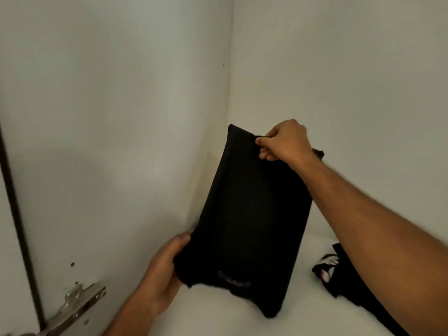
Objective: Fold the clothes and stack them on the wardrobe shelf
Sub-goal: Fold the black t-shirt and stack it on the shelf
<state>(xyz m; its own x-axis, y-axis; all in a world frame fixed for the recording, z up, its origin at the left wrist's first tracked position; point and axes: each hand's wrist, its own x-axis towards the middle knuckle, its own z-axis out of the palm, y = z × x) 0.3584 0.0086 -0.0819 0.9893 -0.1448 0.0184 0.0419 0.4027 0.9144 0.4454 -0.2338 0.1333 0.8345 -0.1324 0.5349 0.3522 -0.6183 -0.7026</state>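
Observation:
A folded black garment [252, 214] is held up on edge inside the wardrobe, over the white shelf [218, 311], close to the back left corner. My right hand [283, 141] pinches its top edge from the right. My left hand [167, 263] grips its lower left corner, near a small label. The garment's lower right corner touches or nearly touches the shelf. Behind my right forearm lies a second black garment [337, 270] with a white and red print, crumpled on the shelf.
The wardrobe's white left side wall [109, 141] and back wall [339, 69] meet in a corner just behind the held garment. A metal door hinge [77, 304] sits at the lower left on the side wall.

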